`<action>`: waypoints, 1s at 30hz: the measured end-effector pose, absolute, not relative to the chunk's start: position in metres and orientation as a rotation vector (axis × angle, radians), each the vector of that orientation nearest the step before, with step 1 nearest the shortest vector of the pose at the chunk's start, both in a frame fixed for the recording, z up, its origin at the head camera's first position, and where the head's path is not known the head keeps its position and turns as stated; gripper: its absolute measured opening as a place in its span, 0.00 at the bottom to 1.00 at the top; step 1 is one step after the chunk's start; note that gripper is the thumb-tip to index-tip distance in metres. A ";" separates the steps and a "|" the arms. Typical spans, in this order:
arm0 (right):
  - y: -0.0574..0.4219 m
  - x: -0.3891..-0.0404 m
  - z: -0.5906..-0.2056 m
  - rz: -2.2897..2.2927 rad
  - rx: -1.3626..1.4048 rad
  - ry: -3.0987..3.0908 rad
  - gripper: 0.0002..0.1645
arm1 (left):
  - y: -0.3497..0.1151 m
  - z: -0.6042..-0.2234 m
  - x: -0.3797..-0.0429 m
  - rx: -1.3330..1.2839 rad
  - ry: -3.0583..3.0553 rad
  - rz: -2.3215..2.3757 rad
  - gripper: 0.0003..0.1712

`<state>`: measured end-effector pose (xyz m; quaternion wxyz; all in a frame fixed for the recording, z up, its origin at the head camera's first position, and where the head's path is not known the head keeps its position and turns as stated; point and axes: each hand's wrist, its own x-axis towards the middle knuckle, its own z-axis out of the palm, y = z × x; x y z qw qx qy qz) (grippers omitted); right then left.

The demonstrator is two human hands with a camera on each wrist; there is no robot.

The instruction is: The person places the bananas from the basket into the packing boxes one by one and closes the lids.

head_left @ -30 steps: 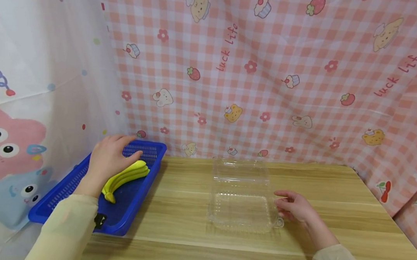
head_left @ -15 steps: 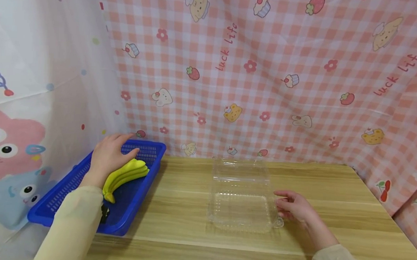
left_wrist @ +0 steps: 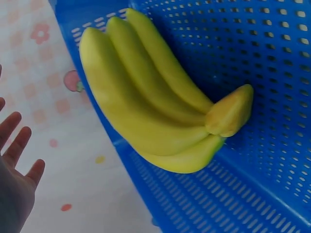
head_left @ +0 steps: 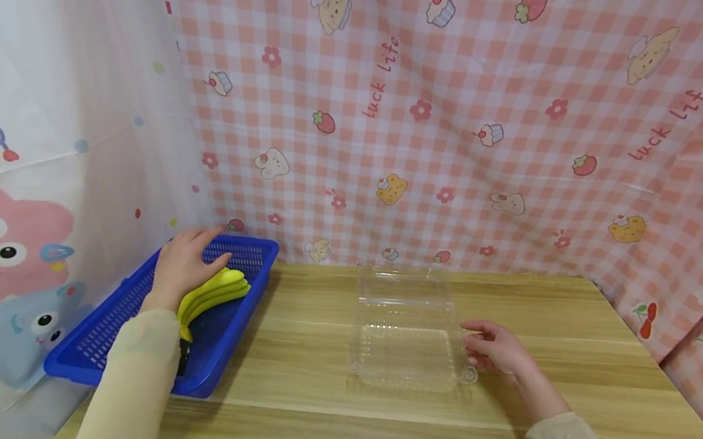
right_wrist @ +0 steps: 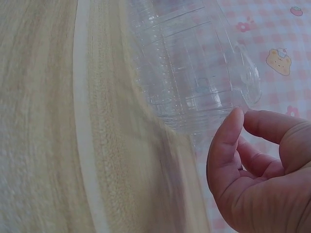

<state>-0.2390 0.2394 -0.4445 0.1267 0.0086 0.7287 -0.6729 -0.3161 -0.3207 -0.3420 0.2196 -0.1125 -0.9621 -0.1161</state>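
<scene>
A bunch of yellow bananas (head_left: 215, 292) lies in a blue perforated basket (head_left: 86, 358) at the table's left end. My left hand (head_left: 187, 261) hovers over the bunch's far end with its fingers straight. In the left wrist view the bananas (left_wrist: 146, 107) lean on the basket's wall (left_wrist: 272, 184), and my left hand (left_wrist: 14, 165) is spread and apart from them. A clear plastic clamshell box (head_left: 407, 353) lies open mid-table, lid (head_left: 404, 290) towards the wall. My right hand (head_left: 487, 348) rests at its right edge, loosely curled. Its thumb (right_wrist: 228, 141) touches the box's rim (right_wrist: 194, 73).
The wooden table (head_left: 556, 399) ends at a pink checked curtain (head_left: 449, 152) behind and to the right. A white cartoon curtain (head_left: 47, 167) hangs at the left, close behind the basket. The table's right edge slants past the right hand.
My left forearm has shifted a little to the right while the hand stays over the bananas. The right hand and the box have not moved.
</scene>
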 end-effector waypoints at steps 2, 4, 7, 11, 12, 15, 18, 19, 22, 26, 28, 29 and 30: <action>0.239 -0.239 -0.445 -1.961 0.024 2.119 0.29 | -0.323 -0.345 -0.318 -0.311 -2.673 -0.319 0.35; 0.239 -0.239 -0.445 -1.967 0.024 2.113 0.29 | -0.325 -0.349 -0.321 -0.306 -2.689 -0.317 0.36; 0.239 -0.240 -0.446 -1.974 0.023 2.106 0.29 | -0.328 -0.353 -0.323 -0.286 -2.720 -0.311 0.38; 0.240 -0.239 -0.446 -1.978 0.023 2.104 0.28 | -0.331 -0.360 -0.325 -0.253 -2.773 -0.290 0.40; 0.240 -0.239 -0.446 -1.977 0.022 2.106 0.28 | -0.331 -0.361 -0.325 -0.243 -2.788 -0.284 0.40; 0.240 -0.239 -0.446 -1.976 0.018 2.111 0.27 | -0.332 -0.365 -0.325 -0.218 -2.828 -0.287 0.41; 0.240 -0.238 -0.446 -1.976 0.018 2.116 0.27 | -0.334 -0.368 -0.325 -0.198 -2.862 -0.311 0.42; 0.239 -0.238 -0.446 -1.975 0.018 2.117 0.27 | -0.334 -0.369 -0.325 -0.196 -2.870 -0.320 0.42; 0.239 -0.238 -0.446 -1.968 0.015 2.127 0.27 | -0.335 -0.372 -0.325 -0.186 -2.894 -0.340 0.43; 0.239 -0.238 -0.446 -1.967 0.013 2.129 0.28 | -0.335 -0.376 -0.324 -0.163 -2.925 -0.363 0.45; 0.239 -0.238 -0.446 -1.973 0.014 2.123 0.28 | -0.334 -0.378 -0.324 -0.150 -2.939 -0.373 0.45; 0.239 -0.238 -0.446 -1.975 0.016 2.121 0.28 | -0.334 -0.379 -0.324 -0.146 -2.945 -0.377 0.45; 0.239 -0.238 -0.446 -1.977 0.017 2.120 0.27 | -0.334 -0.379 -0.324 -0.143 -2.949 -0.381 0.45</action>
